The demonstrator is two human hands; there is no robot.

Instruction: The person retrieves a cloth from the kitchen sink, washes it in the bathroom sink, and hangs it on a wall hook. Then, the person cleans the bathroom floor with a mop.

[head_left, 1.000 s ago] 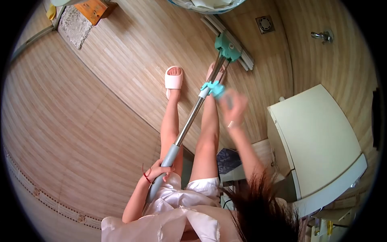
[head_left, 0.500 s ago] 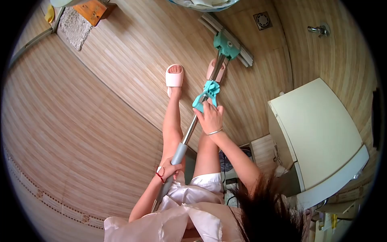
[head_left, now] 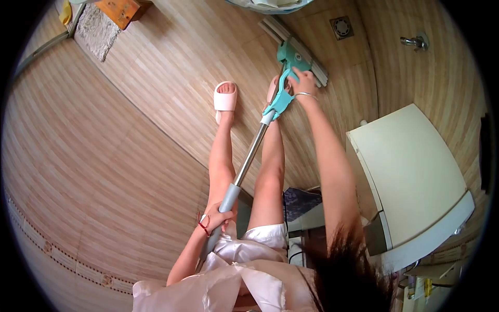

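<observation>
A mop with a metal pole (head_left: 250, 156) slants from my lap up to its teal and white head (head_left: 297, 54) on the wood-patterned floor. My left hand (head_left: 217, 217) is wrapped round the grey grip (head_left: 230, 197) low on the pole. Near the mop head, my right hand (head_left: 303, 82) is closed on the end of the teal lever (head_left: 282, 99), which is swung toward the head. My right foot, in a pink slipper, lies partly behind the lever.
A cream-topped cabinet (head_left: 410, 166) stands at the right, below a wall tap (head_left: 415, 42). A floor drain (head_left: 341, 28) lies beyond the mop head. At the top are a lined basin (head_left: 270, 7), a wooden stool (head_left: 118, 11) and a grey mat (head_left: 97, 32).
The teal lever swung back toward my lap, then forward to the mop head, with my right hand on it. My left hand stays on the grip.
</observation>
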